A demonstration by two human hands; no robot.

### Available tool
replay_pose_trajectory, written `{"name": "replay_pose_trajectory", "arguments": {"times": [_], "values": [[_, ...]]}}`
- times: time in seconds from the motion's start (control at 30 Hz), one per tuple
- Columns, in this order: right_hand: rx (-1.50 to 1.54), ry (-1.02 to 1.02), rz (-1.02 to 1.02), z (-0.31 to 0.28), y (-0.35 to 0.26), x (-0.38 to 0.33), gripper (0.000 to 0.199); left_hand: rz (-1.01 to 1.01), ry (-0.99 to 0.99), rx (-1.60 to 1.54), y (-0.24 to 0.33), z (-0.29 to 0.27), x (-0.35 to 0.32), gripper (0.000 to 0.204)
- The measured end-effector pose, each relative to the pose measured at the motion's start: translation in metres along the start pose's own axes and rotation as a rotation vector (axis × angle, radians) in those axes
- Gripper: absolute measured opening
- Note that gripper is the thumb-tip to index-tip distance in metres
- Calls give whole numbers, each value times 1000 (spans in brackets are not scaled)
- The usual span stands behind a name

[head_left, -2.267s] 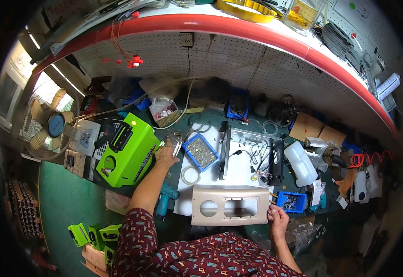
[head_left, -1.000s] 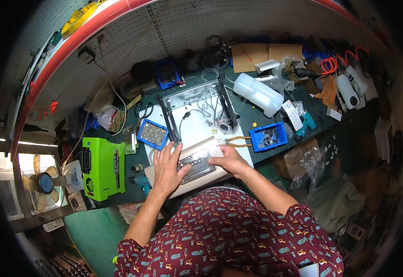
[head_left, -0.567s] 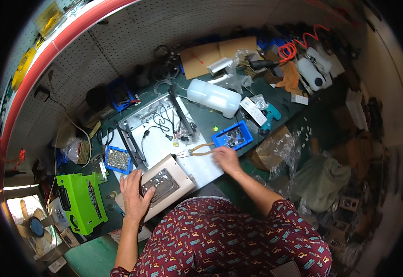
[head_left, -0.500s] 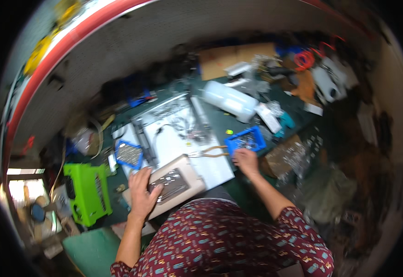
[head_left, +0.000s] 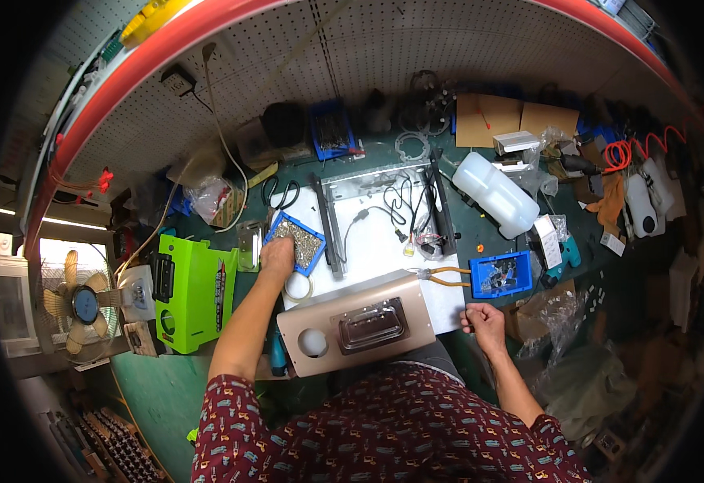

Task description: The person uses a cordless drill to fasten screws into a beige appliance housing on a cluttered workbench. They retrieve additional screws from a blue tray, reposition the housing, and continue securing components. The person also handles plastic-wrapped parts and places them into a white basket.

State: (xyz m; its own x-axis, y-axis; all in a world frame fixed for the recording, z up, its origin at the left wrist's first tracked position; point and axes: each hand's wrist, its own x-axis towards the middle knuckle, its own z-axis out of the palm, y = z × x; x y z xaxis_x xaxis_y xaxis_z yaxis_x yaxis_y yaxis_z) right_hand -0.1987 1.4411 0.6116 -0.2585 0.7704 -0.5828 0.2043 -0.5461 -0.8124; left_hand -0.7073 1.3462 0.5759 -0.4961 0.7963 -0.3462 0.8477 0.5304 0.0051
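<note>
My left hand [head_left: 278,256] reaches into a blue tray [head_left: 316,262] of small metal fasteners; its fingers are bent together, and whatever they hold is hidden. Closed in a pinch, my right hand [head_left: 485,324] hovers to the right of the white sheet, just below a blue bin [head_left: 527,288] of small metal parts. What it pinches is too small to make out. In front of my body lies a beige-brown housing panel [head_left: 320,315] with a round hole and a dark recessed handle [head_left: 372,324]. Pliers with orange-brown handles [head_left: 451,276] rest between the panel and the bin.
A bright green housing [head_left: 191,298] stands at the left. On the white sheet [head_left: 368,253] lie a metal frame [head_left: 330,221] and black cables [head_left: 400,201]. Further off are scissors [head_left: 280,196], a translucent plastic tank [head_left: 497,196] and cardboard. A teal power tool [head_left: 563,259] lies right of the bin.
My left hand has left the panel and moved into the fastener tray. My right hand has drawn back from the blue bin, toward me. The whole view has swung, and the panel appears turned.
</note>
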Motion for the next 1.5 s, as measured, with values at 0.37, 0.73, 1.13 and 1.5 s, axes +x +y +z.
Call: {"name": "replay_pose_trajectory", "arguments": {"times": [0.37, 0.73, 1.13, 1.5], "values": [[79, 140, -145, 46, -63, -26, 19, 37, 153, -152, -28, 23, 18, 8], [692, -456, 257, 202, -131, -70, 40, 242, 118, -1275, 49, -143, -122, 9], [767, -627, 419, 218, -109, -83, 34, 511, 362, -1044, 75, -132, -209, 16], [324, -768, 264, 177, -105, -78, 31, 441, 368, -690, 121, -138, -241, 21]]}}
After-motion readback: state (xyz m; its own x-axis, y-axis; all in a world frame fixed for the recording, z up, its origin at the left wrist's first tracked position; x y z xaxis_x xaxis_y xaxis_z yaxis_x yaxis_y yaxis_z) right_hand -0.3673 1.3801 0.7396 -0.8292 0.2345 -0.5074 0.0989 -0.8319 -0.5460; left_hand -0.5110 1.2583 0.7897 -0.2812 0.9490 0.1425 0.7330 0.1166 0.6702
